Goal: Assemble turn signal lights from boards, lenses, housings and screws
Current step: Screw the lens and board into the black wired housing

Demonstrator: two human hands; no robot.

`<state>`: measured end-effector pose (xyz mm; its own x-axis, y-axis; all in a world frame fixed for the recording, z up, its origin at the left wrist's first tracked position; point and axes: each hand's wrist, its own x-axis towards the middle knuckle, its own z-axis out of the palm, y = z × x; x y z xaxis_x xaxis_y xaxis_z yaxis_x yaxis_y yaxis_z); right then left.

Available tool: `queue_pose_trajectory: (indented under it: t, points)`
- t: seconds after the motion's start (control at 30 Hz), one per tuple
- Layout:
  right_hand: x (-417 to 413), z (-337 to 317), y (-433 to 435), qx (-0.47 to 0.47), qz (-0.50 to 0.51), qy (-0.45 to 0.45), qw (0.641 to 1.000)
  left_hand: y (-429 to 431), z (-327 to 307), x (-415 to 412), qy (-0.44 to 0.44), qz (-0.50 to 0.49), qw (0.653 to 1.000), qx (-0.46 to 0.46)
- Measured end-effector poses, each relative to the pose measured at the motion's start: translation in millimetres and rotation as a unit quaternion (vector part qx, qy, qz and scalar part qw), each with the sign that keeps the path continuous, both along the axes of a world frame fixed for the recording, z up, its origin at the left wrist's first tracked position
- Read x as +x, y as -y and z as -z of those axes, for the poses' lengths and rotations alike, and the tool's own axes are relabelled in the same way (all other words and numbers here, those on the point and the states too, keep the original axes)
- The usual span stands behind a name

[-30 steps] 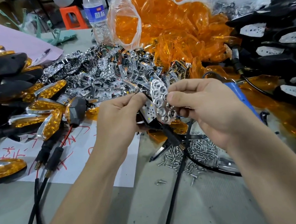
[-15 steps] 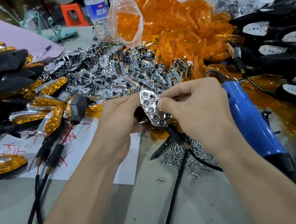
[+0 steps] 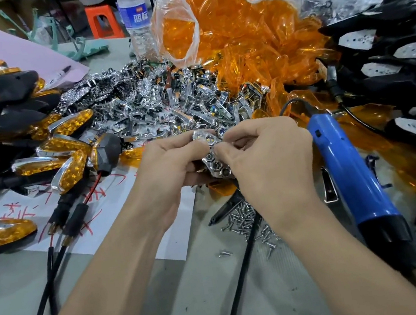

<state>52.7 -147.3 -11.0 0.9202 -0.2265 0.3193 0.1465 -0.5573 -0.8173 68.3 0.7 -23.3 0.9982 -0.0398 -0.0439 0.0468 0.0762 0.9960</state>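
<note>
- My left hand (image 3: 173, 171) and right hand (image 3: 264, 159) meet at the centre. Both have their fingers curled and pinch the shiny, hexagon-celled chrome reflector plate (image 3: 214, 163) between them, the left from 9 o'clock and the right from 3.
- The plate's long axis runs roughly 12 to 6 with its cells facing me. Both hands touch it, so neither is nearer. My fingers hide what sits beneath it.
- I judge I am seating it, so a fastener comes next. The loose pile of small silver screws (image 3: 244, 219) lies near, at 6 o'clock from the right hand.
- The blue plastic electric screwdriver (image 3: 351, 175) lies just beside my right hand at 3 to 4 o'clock, so that hand is nearer to it.
- Farther out, the heap of orange translucent lenses (image 3: 230, 31) is at 12 and the black plastic housings (image 3: 390, 60) are at 2.
</note>
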Motion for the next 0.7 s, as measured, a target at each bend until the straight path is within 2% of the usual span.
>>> queue_pose_trajectory:
  t: [0.1, 0.17, 0.23, 0.3, 0.53, 0.7]
  points:
    - [3, 3, 6, 0.012, -0.024, -0.044, 0.999, 0, -1, 0, 0.012, -0.006, 1.0, -0.009]
    - [7, 4, 8, 0.031, -0.103, -0.079, 0.991, -1, -2, 0, 0.032, -0.013, 0.999, -0.001]
    - [8, 3, 11, 0.088, -0.196, -0.137, 0.967, -6, -2, 0, 0.055, -0.029, 0.998, 0.007]
    - [10, 4, 15, 0.172, -0.243, -0.177, 0.938, -9, -4, -1, 0.066, -0.027, 0.997, 0.001]
    - [14, 4, 19, 0.278, -0.191, -0.159, 0.928, -4, -9, -3, 0.064, -0.015, 0.998, 0.013]
    - [13, 1, 16, 0.286, -0.172, -0.155, 0.93, 2, -11, -4, 0.081, -0.05, 0.995, 0.035]
